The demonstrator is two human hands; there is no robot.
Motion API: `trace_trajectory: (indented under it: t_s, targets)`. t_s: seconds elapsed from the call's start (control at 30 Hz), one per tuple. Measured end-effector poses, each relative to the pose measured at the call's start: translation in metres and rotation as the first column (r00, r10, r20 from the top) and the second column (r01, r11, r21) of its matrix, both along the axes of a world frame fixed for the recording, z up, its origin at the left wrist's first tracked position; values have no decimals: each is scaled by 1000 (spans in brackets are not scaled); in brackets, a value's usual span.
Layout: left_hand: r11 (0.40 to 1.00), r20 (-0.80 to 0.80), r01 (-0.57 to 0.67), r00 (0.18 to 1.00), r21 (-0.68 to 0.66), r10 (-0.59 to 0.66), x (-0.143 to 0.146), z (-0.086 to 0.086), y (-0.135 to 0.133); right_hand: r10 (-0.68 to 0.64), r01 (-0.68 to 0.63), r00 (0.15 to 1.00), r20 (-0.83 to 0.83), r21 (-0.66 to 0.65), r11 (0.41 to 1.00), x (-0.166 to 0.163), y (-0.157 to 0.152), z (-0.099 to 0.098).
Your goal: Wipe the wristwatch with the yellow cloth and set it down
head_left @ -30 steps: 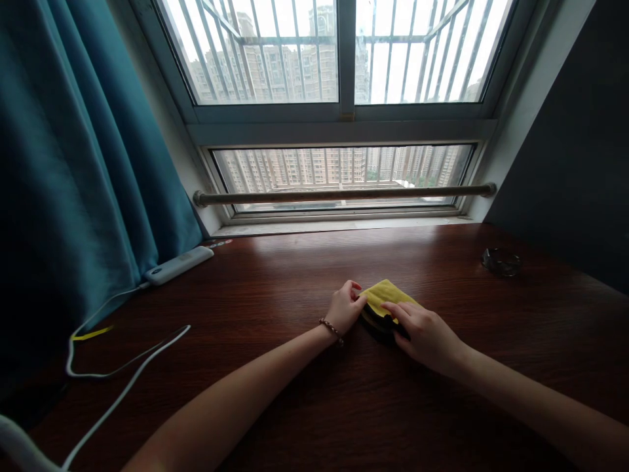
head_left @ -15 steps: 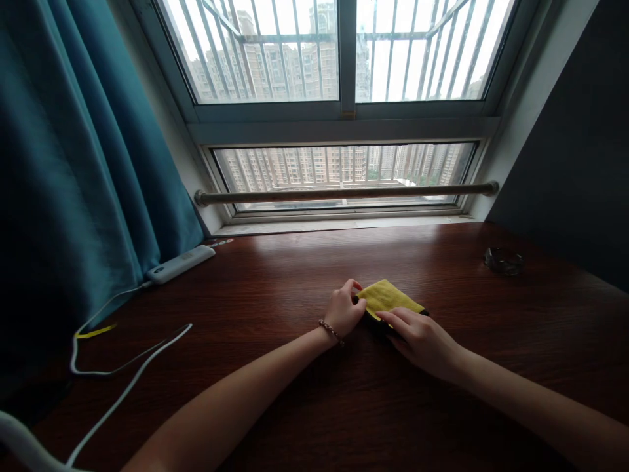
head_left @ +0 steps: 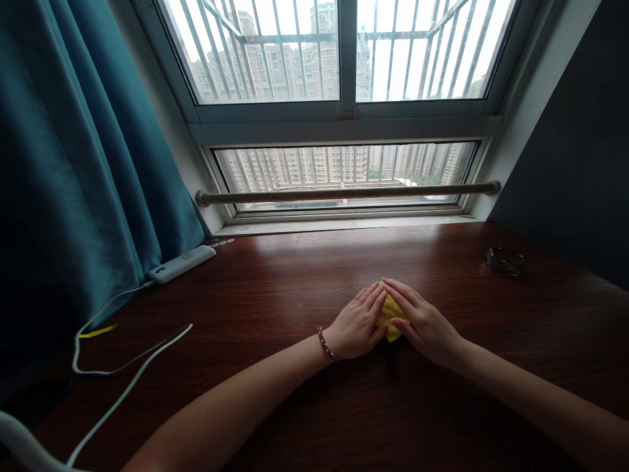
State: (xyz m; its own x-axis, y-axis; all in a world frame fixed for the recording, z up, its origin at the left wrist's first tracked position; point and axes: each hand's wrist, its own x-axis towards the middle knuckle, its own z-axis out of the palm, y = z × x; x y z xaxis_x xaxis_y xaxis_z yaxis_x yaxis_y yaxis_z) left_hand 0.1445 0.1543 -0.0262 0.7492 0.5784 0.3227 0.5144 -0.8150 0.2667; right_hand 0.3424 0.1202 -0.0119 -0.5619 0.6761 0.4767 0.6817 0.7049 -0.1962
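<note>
A small folded yellow cloth [head_left: 390,316] with a dark underside lies on the dark wooden table [head_left: 304,288], mostly covered by my hands. My left hand [head_left: 358,322] lies flat on the cloth's left part, fingers stretched out and together. A beaded bracelet sits on that wrist. My right hand [head_left: 421,321] lies flat on the cloth's right part, its fingertips meeting those of the left hand at the far edge. Only a narrow yellow strip shows between the two hands.
A white power strip [head_left: 181,263] lies at the back left by the teal curtain [head_left: 73,170], with white cables [head_left: 122,360] trailing toward me. A small dark glass dish [head_left: 504,260] stands at the back right. A metal rail [head_left: 344,193] runs under the window.
Both hands moved from pinching the cloth's near edges to lying flat on top of it. The cloth now shows as a much smaller, covered patch.
</note>
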Motion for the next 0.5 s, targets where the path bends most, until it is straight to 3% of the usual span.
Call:
trace_trajectory:
  t_s: [0.07,0.13,0.23,0.37,0.5]
  targets:
    - [998,-47,54,997,-27,-56,1,-2,1,-139,168,950,280,-82,982,8,14,-15]
    - [997,-70,64,995,-46,-68,1,-3,2,-168,235,907,386,-132,963,16,24,-28]
    - [995,-76,72,994,-63,-77,1,-3,2,-163,246,896,414,-157,956,23,32,-36]
    - [991,-38,100,994,-84,-103,0,-2,2,-195,273,879,435,-125,954,20,26,-29]
    - [991,108,90,991,-95,-80,-4,-3,4,-189,226,883,430,-36,973,1,9,-22]
